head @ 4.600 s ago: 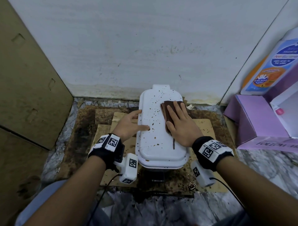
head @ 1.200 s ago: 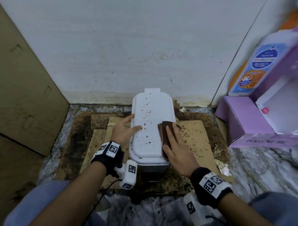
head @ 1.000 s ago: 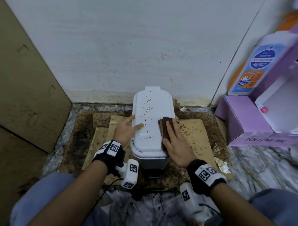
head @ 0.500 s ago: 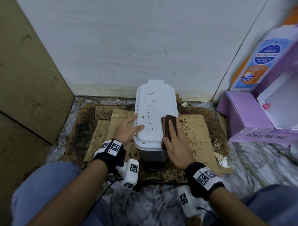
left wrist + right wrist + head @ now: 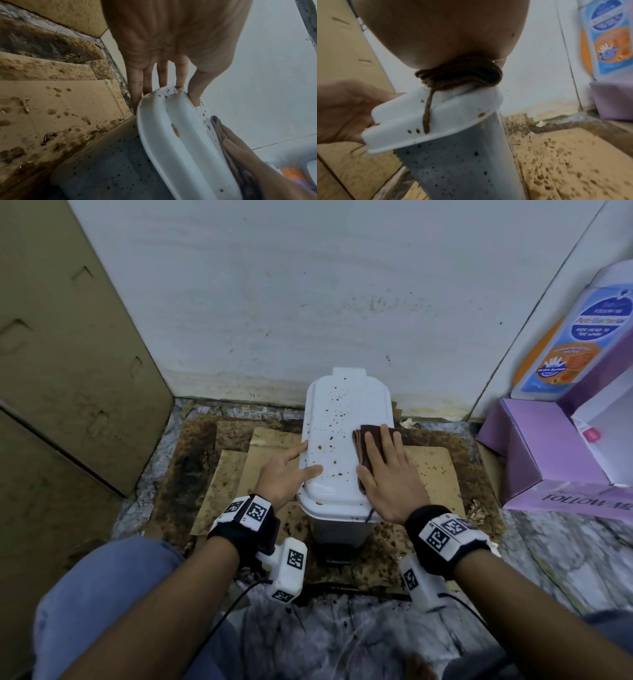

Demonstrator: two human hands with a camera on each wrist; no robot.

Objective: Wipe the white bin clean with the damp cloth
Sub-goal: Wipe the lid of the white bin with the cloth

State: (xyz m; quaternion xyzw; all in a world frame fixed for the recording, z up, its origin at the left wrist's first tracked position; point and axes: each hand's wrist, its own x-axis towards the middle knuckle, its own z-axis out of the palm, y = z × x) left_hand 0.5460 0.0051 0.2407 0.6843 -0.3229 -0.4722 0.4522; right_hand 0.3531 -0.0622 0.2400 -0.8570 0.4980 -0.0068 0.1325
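Moved: since the earliest head frame the brown cloth (image 5: 371, 447) and the right hand (image 5: 385, 474) sit on the right edge of the lid rather than nearer its middle, and fewer brown spots show on the lid's near half.
White bin (image 5: 342, 446): stands on stained cardboard (image 5: 435, 474) against the wall, at 12 o'clock from the person; lid closed, so I cannot tell what is inside.
Right hand: fingers straight and together, pressing the folded cloth flat onto the lid at its 3 o'clock side.
Left hand (image 5: 286, 470): fingers straight, lying along the lid's 9 o'clock edge, thumb resting on top.
Purple box (image 5: 534, 460): open, at 2 o'clock, with a white and blue bottle (image 5: 575, 337) standing behind it.
Right wrist view only: a loose strand of cloth (image 5: 428, 112) hangs over the lid's near rim; the grey bin body (image 5: 453, 169) is speckled dark.
Left wrist view only: fingertips (image 5: 137, 94) reach past the lid's rim; a brown drip (image 5: 175, 130) sits on the lid.
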